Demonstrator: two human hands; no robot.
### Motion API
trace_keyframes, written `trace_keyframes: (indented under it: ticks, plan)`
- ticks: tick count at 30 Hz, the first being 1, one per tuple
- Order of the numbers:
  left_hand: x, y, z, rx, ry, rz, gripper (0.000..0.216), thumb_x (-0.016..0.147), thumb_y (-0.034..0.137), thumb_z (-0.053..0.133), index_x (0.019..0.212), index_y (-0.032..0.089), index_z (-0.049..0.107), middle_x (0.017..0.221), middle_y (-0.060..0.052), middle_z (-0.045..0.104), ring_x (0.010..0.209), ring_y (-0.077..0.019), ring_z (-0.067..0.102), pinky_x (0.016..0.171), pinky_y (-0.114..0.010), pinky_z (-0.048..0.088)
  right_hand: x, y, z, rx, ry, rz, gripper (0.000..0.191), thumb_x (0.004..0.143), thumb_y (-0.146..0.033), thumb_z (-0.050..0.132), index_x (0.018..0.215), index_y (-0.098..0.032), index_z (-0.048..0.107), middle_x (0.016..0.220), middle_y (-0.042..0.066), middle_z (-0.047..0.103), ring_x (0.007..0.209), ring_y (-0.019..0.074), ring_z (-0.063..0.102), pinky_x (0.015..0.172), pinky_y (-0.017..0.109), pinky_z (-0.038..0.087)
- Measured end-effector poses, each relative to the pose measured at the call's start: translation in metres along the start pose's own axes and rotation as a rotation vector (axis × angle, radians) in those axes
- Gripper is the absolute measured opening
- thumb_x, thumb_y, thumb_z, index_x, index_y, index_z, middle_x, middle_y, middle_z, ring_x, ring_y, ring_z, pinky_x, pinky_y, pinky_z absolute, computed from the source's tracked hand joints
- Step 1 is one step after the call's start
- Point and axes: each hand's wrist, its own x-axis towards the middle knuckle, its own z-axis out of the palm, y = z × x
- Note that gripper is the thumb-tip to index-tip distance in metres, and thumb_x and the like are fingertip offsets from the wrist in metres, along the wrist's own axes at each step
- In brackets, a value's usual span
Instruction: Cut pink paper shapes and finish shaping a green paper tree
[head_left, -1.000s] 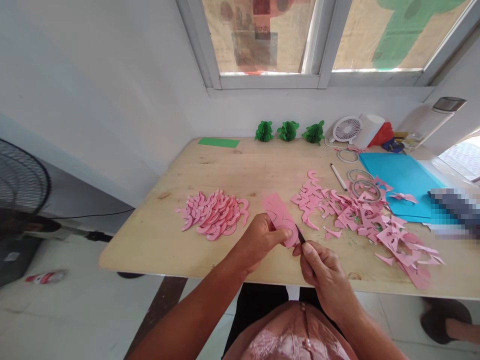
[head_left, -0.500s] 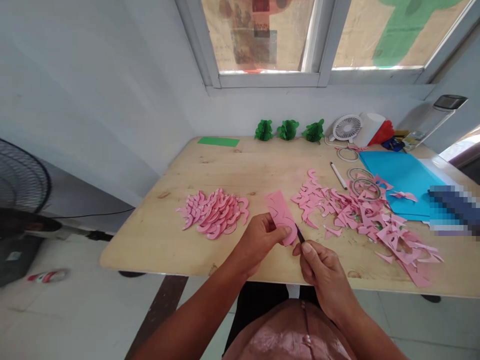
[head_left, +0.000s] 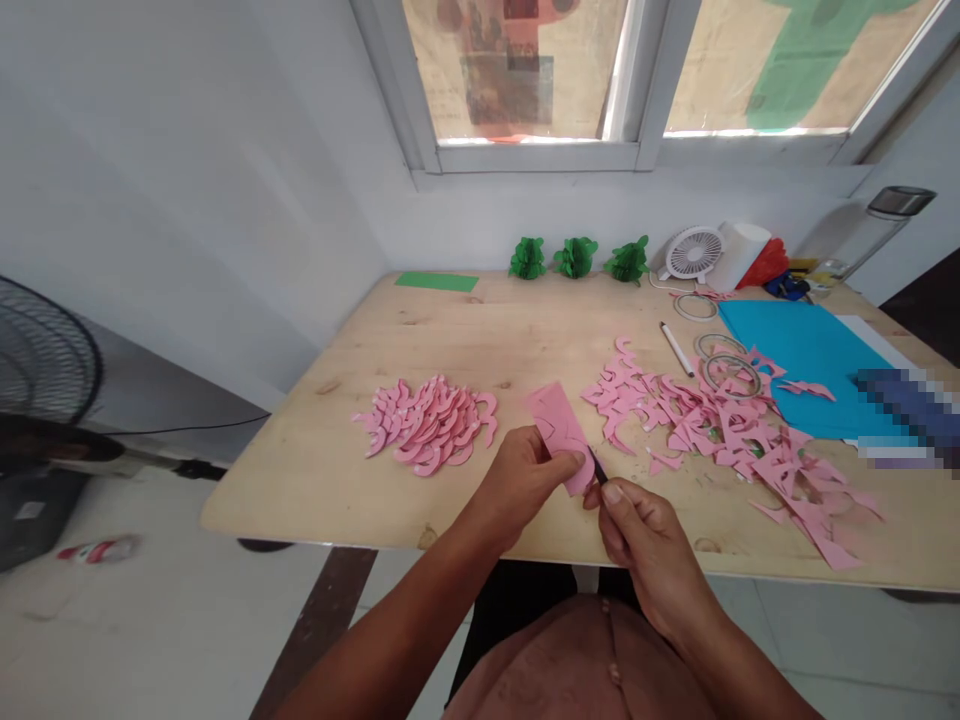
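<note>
Just above the table's front edge, my left hand pinches a pink paper strip with curved lines or cuts across it. My right hand is closed round dark scissors, whose blades meet the strip's right edge; the handles are hidden in my fingers. Left of my hands lies a pile of curved pink paper cutouts. To the right spreads a heap of pink paper scraps.
Three green folded paper pieces stand along the wall, near a green strip. A white fan, a marker, tape rings, blue sheets and a clear bottle occupy the right side.
The hands have barely moved. The scissor blades and the pink strip have shifted very slightly against each other at the curved edge.
</note>
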Motion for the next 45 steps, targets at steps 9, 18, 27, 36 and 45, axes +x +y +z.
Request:
trace_keyframes:
  ticks: [9,18,27,36,45]
  plan:
    - [0.0010,-0.0007,-0.0034,0.014,-0.019,-0.018,0.013,0.069,0.019,0.057,0.058,0.012,0.061,0.058,-0.002,0.058,0.056,-0.0113,0.049,0.057,-0.023,0.037,-0.0014,0.0014,0.0006,0.005,-0.004,0.009,0.036,0.083,-0.051,0.053,0.078,-0.016,0.057,0.048,-0.008,0.030,0.044,0.0062,0.020,0.042,0.022,0.012]
    - [-0.0037,-0.0016,0.0013,-0.088,0.089,0.004,0.017,0.068,0.023,0.061,0.055,0.013,0.056,0.053,0.000,0.054,0.052,-0.0096,0.046,0.056,-0.023,0.035,-0.0019,0.0053,0.0007,-0.006,0.010,0.002,0.037,0.084,-0.051,0.053,0.077,-0.015,0.058,0.047,-0.009,0.028,0.044,0.0057,0.020,0.041,0.022,0.012]
    - [-0.0042,0.0007,-0.0003,-0.040,0.072,-0.025,0.014,0.066,0.024,0.063,0.059,0.012,0.060,0.057,0.000,0.057,0.055,-0.0100,0.047,0.056,-0.023,0.035,-0.0013,0.0018,0.0013,-0.003,-0.010,-0.005,0.035,0.084,-0.050,0.053,0.079,-0.015,0.057,0.048,-0.009,0.029,0.044,0.0058,0.020,0.042,0.022,0.012]
    - [-0.0046,-0.0001,-0.0006,-0.053,0.088,-0.030,0.014,0.065,0.025,0.065,0.061,0.012,0.062,0.058,0.000,0.058,0.055,-0.0097,0.047,0.056,-0.023,0.035,-0.0026,0.0070,-0.0002,0.001,0.006,-0.014,0.034,0.085,-0.048,0.052,0.079,-0.015,0.058,0.048,-0.008,0.029,0.044,0.0057,0.021,0.042,0.022,0.013]
    - [-0.0064,0.0017,0.0027,-0.078,0.089,-0.019,0.015,0.067,0.024,0.065,0.059,0.012,0.061,0.055,0.001,0.055,0.053,-0.0080,0.043,0.054,-0.022,0.033,-0.0043,0.0056,0.0012,0.023,0.005,-0.009,0.033,0.085,-0.048,0.052,0.079,-0.016,0.057,0.048,-0.008,0.030,0.044,0.0061,0.021,0.042,0.021,0.014]
